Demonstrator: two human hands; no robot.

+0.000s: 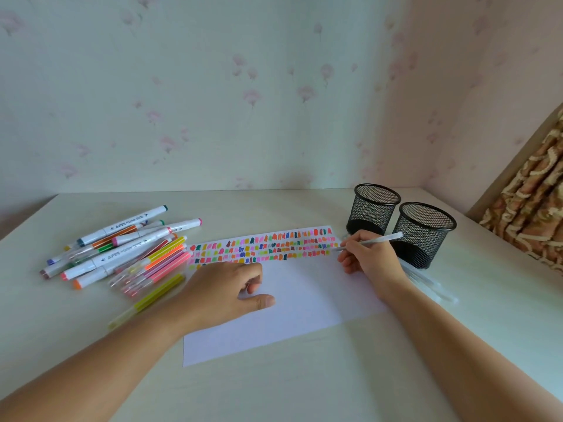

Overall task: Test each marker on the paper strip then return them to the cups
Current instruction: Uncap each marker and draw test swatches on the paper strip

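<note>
Head view: pinching a pale marker [376,240] in right hand [370,258] fingers, tip at the right end of the paper strip [292,303], beside two mesh cups [423,233]. Resting left hand [225,287] on the paper strip, fingers loosely curled, holding nothing.

Paper [289,315] lies on the middle of the table [304,391], with the marker pile [122,248] just left of it and two cups standing at its far right corner, the far cup [374,208] behind and left of the near cup [425,236]. The left hand [225,287] rests on the paper's left part; the right hand [371,257] holds a marker [374,240] tip-down at the paper's far right edge, before the near cup. Loose pens [426,284] lie on the table right of that hand.
</note>
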